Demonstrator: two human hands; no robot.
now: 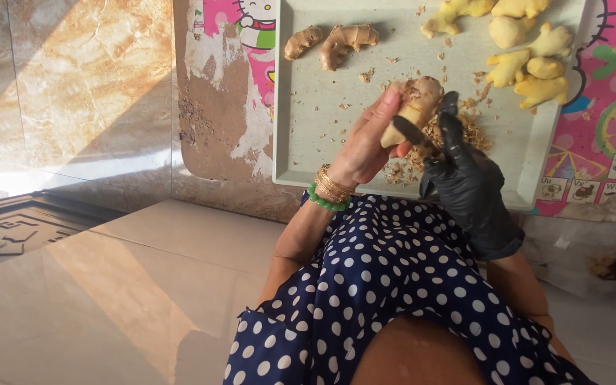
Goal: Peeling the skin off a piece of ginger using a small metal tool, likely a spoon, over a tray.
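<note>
My left hand (366, 142), bare with gold and green bracelets at the wrist, grips a partly peeled piece of ginger (416, 107) over a pale green tray (308, 135). My right hand (465, 178), in a black glove, holds a small dark knife (413, 133) with its blade against the ginger. A heap of brown peelings (465, 132) lies on the tray under the hands. Peeled yellow ginger pieces (529, 64) sit at the tray's far right. Two unpeeled brown pieces (333, 41) lie at its far left.
The tray rests on a worn pink children's mat (607, 121) with cartoon pictures. Marble floor tiles (73, 85) spread to the left, and a dark patterned mat (1, 235) lies at the left edge. My dotted navy dress (393, 285) covers my knees in the foreground.
</note>
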